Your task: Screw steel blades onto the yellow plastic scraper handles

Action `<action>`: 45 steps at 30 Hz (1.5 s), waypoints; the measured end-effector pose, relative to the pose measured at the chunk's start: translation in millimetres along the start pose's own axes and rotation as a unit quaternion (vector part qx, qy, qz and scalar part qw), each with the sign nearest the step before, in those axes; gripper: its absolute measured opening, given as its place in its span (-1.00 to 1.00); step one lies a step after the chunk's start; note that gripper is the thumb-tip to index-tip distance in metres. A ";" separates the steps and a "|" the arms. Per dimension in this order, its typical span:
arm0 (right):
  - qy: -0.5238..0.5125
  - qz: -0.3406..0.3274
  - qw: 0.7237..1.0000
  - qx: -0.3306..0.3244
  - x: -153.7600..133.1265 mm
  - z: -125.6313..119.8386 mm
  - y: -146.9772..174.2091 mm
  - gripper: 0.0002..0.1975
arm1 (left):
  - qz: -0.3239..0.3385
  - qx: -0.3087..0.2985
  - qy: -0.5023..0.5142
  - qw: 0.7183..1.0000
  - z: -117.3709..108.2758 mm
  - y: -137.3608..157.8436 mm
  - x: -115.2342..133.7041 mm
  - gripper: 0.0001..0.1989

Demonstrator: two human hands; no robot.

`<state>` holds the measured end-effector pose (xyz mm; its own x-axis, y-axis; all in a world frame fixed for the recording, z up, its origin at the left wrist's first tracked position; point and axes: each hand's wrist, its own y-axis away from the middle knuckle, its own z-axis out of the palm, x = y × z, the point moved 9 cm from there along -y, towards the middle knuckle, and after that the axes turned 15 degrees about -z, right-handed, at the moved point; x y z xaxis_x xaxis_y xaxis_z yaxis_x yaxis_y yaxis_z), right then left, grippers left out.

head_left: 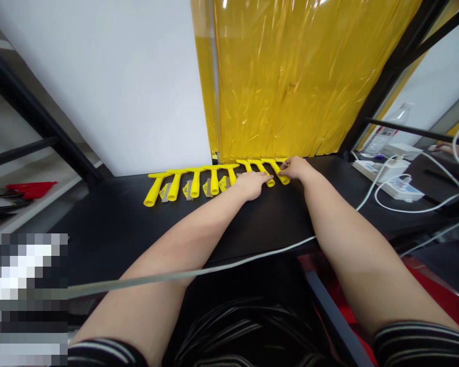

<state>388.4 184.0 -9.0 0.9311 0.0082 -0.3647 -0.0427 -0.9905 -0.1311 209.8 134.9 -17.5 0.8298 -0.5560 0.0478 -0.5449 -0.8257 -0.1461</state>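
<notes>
Left hand (pixel 250 186) over handles (pixel 174 186), right hand (pixel 295 168) at end handle (pixel 284 180); grips we can't tell. Row lined up; packets (pixel 187 189) between left handles, right side partly hidden.

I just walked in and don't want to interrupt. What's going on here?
A person has both hands at a row of yellow T-shaped tools on a black tabletop. The right hand is at the rightmost tool, the left hand at the one beside it; the exact grip is hard to tell. Small yellow-and-grey pieces show between tools farther left.
</notes>
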 end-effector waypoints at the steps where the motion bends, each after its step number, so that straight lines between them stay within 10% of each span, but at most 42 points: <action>1: 0.001 0.001 1.000 -0.002 -0.1 0.4 0.3 -0.69 | -0.002 0.000 -0.002 1.000 0.4 0.3 0.1 -0.38; 10: 0.031 0.022 0.992 0.119 46.1 -34.4 -8.2 -0.70 | -0.013 -0.022 -0.029 0.999 6.4 3.2 3.2 -0.30; 15: 0.043 0.056 0.997 0.014 77.5 -16.6 -19.7 -0.70 | -0.014 -0.031 -0.045 0.998 7.4 2.9 8.6 -0.29; 30: 0.036 0.057 0.994 0.083 64.8 -24.3 -10.6 -0.64 | -0.015 -0.029 -0.031 0.999 9.8 2.9 9.6 -0.27; 38: 0.000 -0.124 0.977 0.172 -20.2 -37.5 11.5 -0.77 | -0.120 0.123 0.042 0.984 -51.9 14.4 -51.3 -0.55; 42: -0.003 -0.263 0.956 0.126 -89.2 -16.5 25.7 -0.72 | -0.214 0.145 0.059 0.964 -65.9 20.3 -115.2 -0.59; 45: 0.035 -0.328 0.941 0.073 -128.3 7.8 36.0 -0.65 | -0.152 0.091 0.068 0.982 -52.3 21.1 -128.1 -0.61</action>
<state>264.6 148.4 25.9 0.7956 0.5976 -0.0994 0.5058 -0.7455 -0.4340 85.7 183.8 25.0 0.9202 -0.3052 0.2453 -0.2345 -0.9313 -0.2789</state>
